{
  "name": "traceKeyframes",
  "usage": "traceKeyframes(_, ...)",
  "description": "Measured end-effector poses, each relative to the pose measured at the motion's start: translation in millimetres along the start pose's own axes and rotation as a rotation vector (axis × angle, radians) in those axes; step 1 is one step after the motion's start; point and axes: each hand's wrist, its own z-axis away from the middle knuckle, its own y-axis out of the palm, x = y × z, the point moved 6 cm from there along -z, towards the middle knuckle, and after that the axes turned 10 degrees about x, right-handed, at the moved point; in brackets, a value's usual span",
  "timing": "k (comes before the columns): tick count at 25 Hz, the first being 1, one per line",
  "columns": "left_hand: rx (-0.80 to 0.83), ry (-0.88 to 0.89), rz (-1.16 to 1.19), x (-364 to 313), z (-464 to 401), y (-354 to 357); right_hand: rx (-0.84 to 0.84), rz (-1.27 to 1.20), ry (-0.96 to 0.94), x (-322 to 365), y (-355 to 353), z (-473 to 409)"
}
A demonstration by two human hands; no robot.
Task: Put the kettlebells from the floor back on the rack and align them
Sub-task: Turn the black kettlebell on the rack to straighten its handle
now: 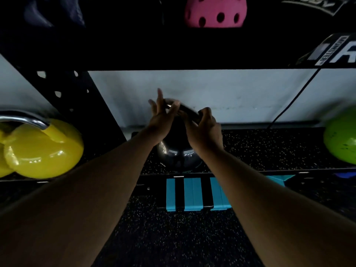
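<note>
Black kettlebell (178,155): glossy dark body, standing on the speckled rubber surface of the rack shelf (269,149), near the shelf's front edge and about midway across the view; handle up, partly blurred.
Left hand (160,120): against the left end of the black kettlebell's handle; thumb over the handle, the other fingers stretched out straight and pointing up, not curled round it.
Right hand (204,130): clenched round the right end of the same handle, fingers wrapped over the top.
Forearms: both bare, reaching in from the lower corners and meeting at the handle.
Yellow kettlebell (44,149): on the shelf at far left, well apart from the black one, with a chrome handle (25,118); a second yellow shape shows just behind it at the frame edge.
Green kettlebell (341,137): at the far right edge of the same shelf, cropped and blurred.
Rack upright (77,97): black perforated post between the yellow kettlebell and the black one.
Upper shelf: dark; a pink ball with round black holes (214,11) sits on it.
Wall (212,93): pale, behind the shelf; a black cable (294,97) runs down it at right.
Below the shelf: a blue object with black stripes (192,193), on the speckled black floor (173,237).
</note>
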Motion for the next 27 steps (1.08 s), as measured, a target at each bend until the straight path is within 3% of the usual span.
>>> traceKeyframes(2,-0.043,-0.013,0.116,6.0,1.8,5.8,0.063,-0.002,0.007,-4.3,2.1,-1.4)
traceKeyframes(6,-0.155,0.01,0.181,8.9,7.6,16.0,0.255,-0.473,0.086,-18.1,-6.6,-11.0)
traceKeyframes(7,-0.172,0.004,0.208,8.7,7.2,16.8,0.264,-0.497,0.085,-15.6,-4.5,-10.2)
traceKeyframes(10,-0.085,0.033,0.254,8.0,-4.9,13.0,0.207,-0.463,0.041,-6.2,12.1,1.6)
traceKeyframes(13,0.051,0.051,0.237,4.8,-12.4,13.3,0.161,-0.644,0.065,-8.8,22.0,14.5)
traceKeyframes(27,0.071,0.069,0.27,9.7,-19.4,18.7,0.209,-0.865,0.071,0.5,45.0,0.8)
